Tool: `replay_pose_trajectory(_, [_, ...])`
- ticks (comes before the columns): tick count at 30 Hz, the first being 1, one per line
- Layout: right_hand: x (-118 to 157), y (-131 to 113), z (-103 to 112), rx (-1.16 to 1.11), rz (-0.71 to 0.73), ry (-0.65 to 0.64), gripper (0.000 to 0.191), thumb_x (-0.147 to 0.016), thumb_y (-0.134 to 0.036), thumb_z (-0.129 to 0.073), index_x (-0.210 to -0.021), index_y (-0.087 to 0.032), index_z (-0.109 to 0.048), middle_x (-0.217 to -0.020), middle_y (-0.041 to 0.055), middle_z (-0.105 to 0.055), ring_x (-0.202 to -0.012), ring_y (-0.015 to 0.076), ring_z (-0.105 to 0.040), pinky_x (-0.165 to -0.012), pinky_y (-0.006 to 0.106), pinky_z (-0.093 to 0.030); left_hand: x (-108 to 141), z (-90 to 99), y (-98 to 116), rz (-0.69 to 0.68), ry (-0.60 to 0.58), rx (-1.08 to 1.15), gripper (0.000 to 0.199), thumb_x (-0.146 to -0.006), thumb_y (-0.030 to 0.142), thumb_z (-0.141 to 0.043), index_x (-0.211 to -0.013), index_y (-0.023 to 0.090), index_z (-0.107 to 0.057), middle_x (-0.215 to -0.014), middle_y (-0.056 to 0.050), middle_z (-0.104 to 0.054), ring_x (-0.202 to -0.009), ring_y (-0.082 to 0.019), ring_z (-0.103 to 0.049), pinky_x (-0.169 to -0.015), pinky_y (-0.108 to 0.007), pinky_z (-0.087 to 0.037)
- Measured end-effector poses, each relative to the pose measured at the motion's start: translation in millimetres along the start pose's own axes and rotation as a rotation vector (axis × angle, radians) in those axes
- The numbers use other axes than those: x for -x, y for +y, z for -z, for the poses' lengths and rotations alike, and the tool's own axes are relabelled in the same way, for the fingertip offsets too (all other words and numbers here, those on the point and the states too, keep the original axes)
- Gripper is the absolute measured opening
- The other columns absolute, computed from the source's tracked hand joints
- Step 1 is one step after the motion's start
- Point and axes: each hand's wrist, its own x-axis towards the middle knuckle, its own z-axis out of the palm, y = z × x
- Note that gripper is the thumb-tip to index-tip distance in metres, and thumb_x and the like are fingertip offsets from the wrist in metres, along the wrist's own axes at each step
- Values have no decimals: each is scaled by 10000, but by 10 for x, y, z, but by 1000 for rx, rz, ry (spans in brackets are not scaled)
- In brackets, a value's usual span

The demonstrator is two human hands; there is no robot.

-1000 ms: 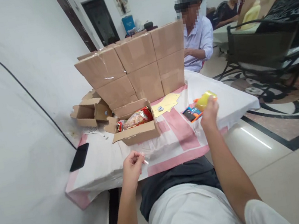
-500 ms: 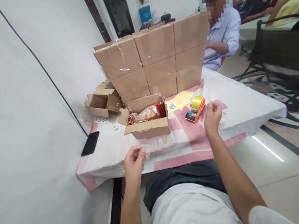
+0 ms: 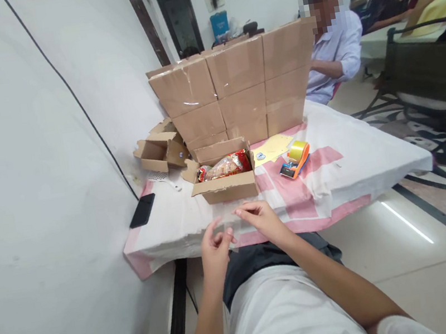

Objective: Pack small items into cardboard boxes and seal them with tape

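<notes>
My left hand (image 3: pixel 215 245) is in front of the table's near edge, its fingers curled and its thumb against a piece of clear tape (image 3: pixel 228 223). The see-through film is hard to make out. My right hand (image 3: pixel 260 218) has come in from the right, with thumb and forefinger pinched at the tape's upper end. Just beyond both hands, an open cardboard box (image 3: pixel 226 190) holds red-and-clear snack packets (image 3: pixel 229 166). To its right an orange tape dispenser (image 3: pixel 300 158) with a yellow roll lies on the cloth.
Stacked taped cartons (image 3: pixel 240 88) form a wall behind the box. Opened small boxes (image 3: pixel 157 153) and a black phone (image 3: pixel 142 210) are at left, beside the white wall. A yellow sheet (image 3: pixel 274 147) lies behind the dispenser. A person (image 3: pixel 336 53) sits beyond the cartons.
My right hand has moved left from beside the tape dispenser to my left hand, where it pinches the tape. The whole view has shifted slightly.
</notes>
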Motion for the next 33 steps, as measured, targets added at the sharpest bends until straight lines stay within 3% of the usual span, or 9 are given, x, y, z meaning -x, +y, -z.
replay_pose_trajectory(3, [37,11,19,107,84,38,335,-832,-518,-703,-739,-207,-785,-669,22,-619,-678,169,-534,-638,304,-424,16,-56,23,87,-64,17,1029,-767,602,-762,-1577,179,-288,-688,10,-710,-358,-34,-295,-369,-172,-205])
replay_pose_trajectory(8, [74,-24,98,93,144,199,309,-867,-484,-675,-754,-214,-774,-678,18,-624,-644,165,-536,-614,302,-421,-131,40,-105,150,-120,-109,1001,-773,593,-751,-1556,133,-330,-730,-41,-743,-355,-41,-288,-368,-193,-192])
replay_pose_trajectory(10, [30,-97,242,80,188,297,267,-875,-458,-678,-794,-225,-778,-729,22,-648,-686,177,-558,-663,316,-455,-304,172,-205,101,-24,-130,872,-775,600,-728,-1450,113,-467,-725,-45,-732,-365,-51,-304,-375,-202,-237])
replay_pose_trajectory(12, [-73,-175,438,72,253,368,214,-864,-430,-702,-807,-240,-785,-780,27,-654,-764,193,-584,-757,341,-490,-554,334,-257,-50,174,-132,703,-775,605,-708,-1268,118,-594,-809,-74,-735,-445,-78,-439,-442,-216,-364])
replay_pose_trajectory(15, [-348,-234,723,15,322,424,143,-808,-400,-753,-789,-264,-792,-885,40,-641,-949,223,-604,-919,378,-496,-1005,544,-184,-297,384,-211,578,-812,563,-684,-1217,158,-606,-1185,-162,-701,-875,-189,-681,-704,-275,-527])
replay_pose_trajectory(19, [-780,-163,905,-16,264,312,138,-758,-411,-778,-782,-277,-800,-1160,66,-659,-1284,284,-526,-1120,452,-405,-1520,611,33,-438,182,-377,848,-809,521,-721,-1520,226,-366,-1536,-194,-486,-1359,-318,-534,-984,-427,-512])
replay_pose_trajectory(23, [-1020,-38,940,102,243,192,191,-807,-456,-741,-799,-274,-799,-1160,77,-680,-1359,304,-480,-1173,490,-335,-1728,550,110,-624,-94,-631,1052,-733,521,-825,-1588,242,-282,-1547,-175,-488,-1439,-346,-455,-1158,-512,-382])
replay_pose_trajectory(28, [-1033,18,1005,286,300,187,282,-856,-522,-684,-829,-252,-760,-1257,94,-604,-1331,294,-495,-1143,468,-365,-1713,556,50,-750,-75,-868,917,-783,494,-800,-1556,256,-366,-1469,-138,-581,-1380,-346,-520,-1144,-523,-395])
replay_pose_trajectory(33, [-1058,-15,937,389,378,53,308,-933,-507,-591,-799,-242,-672,-1299,103,-627,-1342,289,-507,-1160,476,-332,-1732,545,44,-822,-85,-856,843,-803,479,-777,-1524,233,-416,-1400,-132,-633,-1321,-326,-576,-1121,-481,-443])
